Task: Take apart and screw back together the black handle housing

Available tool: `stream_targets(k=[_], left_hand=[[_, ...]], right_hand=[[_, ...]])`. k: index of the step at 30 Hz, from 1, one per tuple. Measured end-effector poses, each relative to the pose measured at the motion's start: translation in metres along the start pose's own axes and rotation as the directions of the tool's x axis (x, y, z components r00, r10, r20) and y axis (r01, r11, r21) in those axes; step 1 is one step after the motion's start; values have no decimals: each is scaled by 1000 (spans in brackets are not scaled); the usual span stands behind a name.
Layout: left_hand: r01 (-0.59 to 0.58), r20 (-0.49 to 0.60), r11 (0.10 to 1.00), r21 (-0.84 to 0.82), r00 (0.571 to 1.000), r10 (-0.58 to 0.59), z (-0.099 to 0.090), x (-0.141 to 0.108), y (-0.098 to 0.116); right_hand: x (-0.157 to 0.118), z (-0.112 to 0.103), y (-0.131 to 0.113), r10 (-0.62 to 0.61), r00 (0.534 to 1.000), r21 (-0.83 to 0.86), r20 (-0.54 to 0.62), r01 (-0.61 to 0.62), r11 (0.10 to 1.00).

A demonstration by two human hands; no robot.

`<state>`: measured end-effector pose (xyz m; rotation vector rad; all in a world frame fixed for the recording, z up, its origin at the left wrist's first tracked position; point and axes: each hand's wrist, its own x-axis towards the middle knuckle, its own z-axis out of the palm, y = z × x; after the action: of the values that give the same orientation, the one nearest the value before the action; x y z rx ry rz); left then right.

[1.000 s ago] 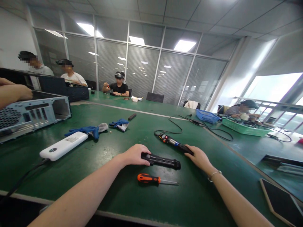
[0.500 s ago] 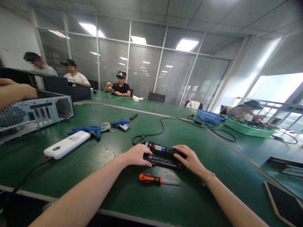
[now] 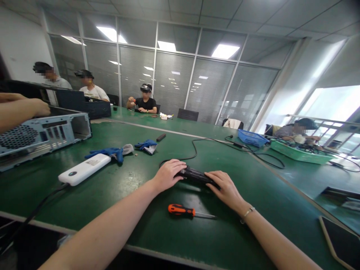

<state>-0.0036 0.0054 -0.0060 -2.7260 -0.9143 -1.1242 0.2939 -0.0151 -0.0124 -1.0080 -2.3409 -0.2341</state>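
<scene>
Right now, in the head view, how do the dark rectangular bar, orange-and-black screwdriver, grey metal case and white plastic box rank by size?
Largest to smallest:
Metal case, partly out of frame
White box
Screwdriver
Dark bar

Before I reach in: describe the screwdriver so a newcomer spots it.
Start at the big green table, then find the left hand and right hand on the black casing. The screwdriver lies just nearer the camera, shaft pointing right. Unlike the casing, it has a bright orange-and-black handle.

Ceiling panels and window glare; wide-angle distortion bends edges
</scene>
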Motion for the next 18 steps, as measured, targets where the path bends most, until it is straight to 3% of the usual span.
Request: stream_targets(k=[6, 12, 18], left_hand=[[119, 98, 992, -44, 989, -114, 7, -5, -10], [280, 242, 955, -96, 937, -250, 3, -9, -17], [307, 227, 943, -125, 934, -274, 7, -7, -25]], right_hand=[[0, 11, 6, 15, 1000, -39, 20, -14, 999], [1, 18, 7, 44, 999, -3, 26, -44, 999], [3, 20, 4, 50, 998, 51, 33, -51, 997]])
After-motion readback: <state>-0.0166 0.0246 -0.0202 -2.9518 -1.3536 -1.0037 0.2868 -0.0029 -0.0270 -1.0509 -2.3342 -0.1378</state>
